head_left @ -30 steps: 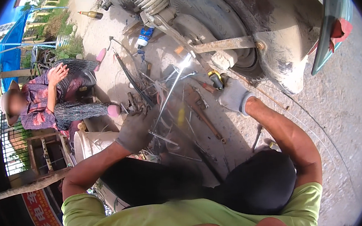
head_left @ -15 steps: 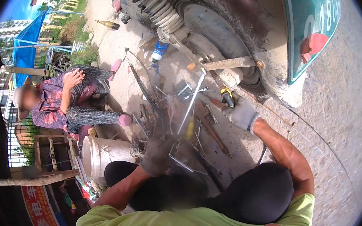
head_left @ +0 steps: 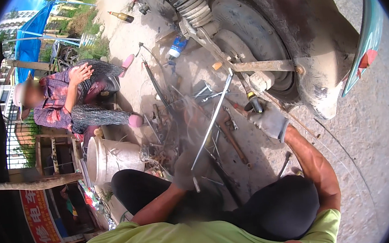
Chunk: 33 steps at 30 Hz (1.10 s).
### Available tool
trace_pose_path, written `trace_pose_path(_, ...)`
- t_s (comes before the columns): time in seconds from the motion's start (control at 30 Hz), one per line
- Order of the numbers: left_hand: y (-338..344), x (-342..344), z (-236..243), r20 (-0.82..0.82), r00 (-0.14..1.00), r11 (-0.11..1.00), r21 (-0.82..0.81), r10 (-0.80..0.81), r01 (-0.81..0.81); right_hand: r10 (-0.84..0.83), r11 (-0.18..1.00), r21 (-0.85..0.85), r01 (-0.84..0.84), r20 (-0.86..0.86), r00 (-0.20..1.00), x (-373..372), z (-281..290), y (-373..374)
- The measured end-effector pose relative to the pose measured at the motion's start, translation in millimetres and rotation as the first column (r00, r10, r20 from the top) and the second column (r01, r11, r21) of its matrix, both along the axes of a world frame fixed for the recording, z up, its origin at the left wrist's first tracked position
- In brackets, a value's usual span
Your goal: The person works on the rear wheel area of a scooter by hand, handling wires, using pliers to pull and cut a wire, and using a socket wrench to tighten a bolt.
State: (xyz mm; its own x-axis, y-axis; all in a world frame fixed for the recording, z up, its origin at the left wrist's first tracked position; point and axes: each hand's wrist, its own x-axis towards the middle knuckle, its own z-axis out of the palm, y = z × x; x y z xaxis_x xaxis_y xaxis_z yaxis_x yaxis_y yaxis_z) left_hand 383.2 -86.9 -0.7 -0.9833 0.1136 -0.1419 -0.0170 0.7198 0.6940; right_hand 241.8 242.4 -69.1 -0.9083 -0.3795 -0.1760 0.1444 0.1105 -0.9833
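My left hand, in a grey glove, grips the lower end of a long thin metal rod that slants up toward a scooter's rear wheel. In a dirty white glove, my right hand is closed on a black-and-yellow-handled tool pressed against the wheel hub. A flat metal bar crosses the hub just above that hand. I am squatting, with my knees in dark trousers below both arms.
Loose wrenches, rods and scrap lie on the concrete between my hands. A white bucket stands at my left. A seated person in a patterned shirt is farther left. A blue-and-white can lies near the shock spring.
My left hand has dropped back toward my knee while still holding the rod. The right hand stays at the hub with the tool. My head has shifted, so the wheel appears larger.
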Motion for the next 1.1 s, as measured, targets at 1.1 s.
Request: trace_pose_path(1.1,-14.4,-56.3,48.7,0.169,0.982,0.931,0.34,0.08,-0.134,-0.071,0.771,0.535,0.347,-0.468,0.881,-8.9,72.9,-33.8)
